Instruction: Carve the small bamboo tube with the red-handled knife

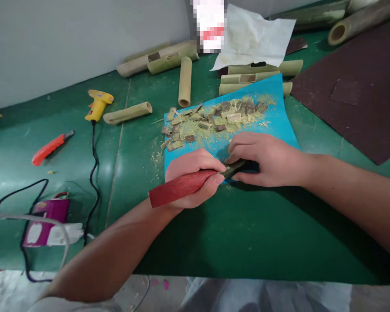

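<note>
My left hand (198, 169) is closed around a flat red handle (178, 189) whose butt end sticks out toward me. The working end of this tool is mostly hidden by my fingertips. My right hand (266, 158) is curled, thumb and fingers gripping a small dark green piece (234, 168), which looks like bamboo. The tool's front end meets that piece between my hands. Both hands are over the near edge of a blue sheet (290, 130). Bamboo chips (211, 118) and pale sawdust lie on the sheet just beyond my fingers.
Cut bamboo tubes (184, 82) lie along the back, some under white paper (255, 37). A dark brown sheet (357, 95) covers the right. At left are a corded yellow glue gun (98, 104), a red-handled cutter (50, 149) and a purple box (53, 216) among cables.
</note>
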{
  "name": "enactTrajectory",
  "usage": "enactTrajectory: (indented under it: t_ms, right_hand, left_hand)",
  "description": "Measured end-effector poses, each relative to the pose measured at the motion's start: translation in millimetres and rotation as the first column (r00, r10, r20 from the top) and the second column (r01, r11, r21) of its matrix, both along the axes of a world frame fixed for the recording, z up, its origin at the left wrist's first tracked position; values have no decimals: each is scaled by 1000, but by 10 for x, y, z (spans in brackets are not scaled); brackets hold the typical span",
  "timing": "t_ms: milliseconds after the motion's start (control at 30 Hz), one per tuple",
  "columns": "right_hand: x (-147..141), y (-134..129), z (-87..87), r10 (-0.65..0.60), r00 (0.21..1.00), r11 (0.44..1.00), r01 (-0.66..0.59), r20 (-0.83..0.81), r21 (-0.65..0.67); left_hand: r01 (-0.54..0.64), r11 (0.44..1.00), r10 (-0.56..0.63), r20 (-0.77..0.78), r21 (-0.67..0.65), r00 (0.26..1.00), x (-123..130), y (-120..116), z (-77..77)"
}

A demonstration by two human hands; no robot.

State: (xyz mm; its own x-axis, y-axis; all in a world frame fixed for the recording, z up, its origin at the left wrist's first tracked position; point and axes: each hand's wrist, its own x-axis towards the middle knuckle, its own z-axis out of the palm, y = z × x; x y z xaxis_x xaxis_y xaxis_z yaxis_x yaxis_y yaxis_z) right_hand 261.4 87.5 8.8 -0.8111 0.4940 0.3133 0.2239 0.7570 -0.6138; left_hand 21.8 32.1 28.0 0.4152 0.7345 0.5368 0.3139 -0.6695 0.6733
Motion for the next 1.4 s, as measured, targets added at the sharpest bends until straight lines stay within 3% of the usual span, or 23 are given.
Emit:
enactTrajectory:
  t_ms: [233, 1400]
  right_hand:
    - [-2, -15, 22, 10, 1000, 998, -11, -21, -63]
    - [-5, 1, 34, 21, 1000, 999, -21, 3, -37]
  left_hand:
    - [10, 999, -9, -26, 30, 1000, -4, -24, 12]
    - [13, 999, -13, -23, 39, 1000, 7, -15, 30]
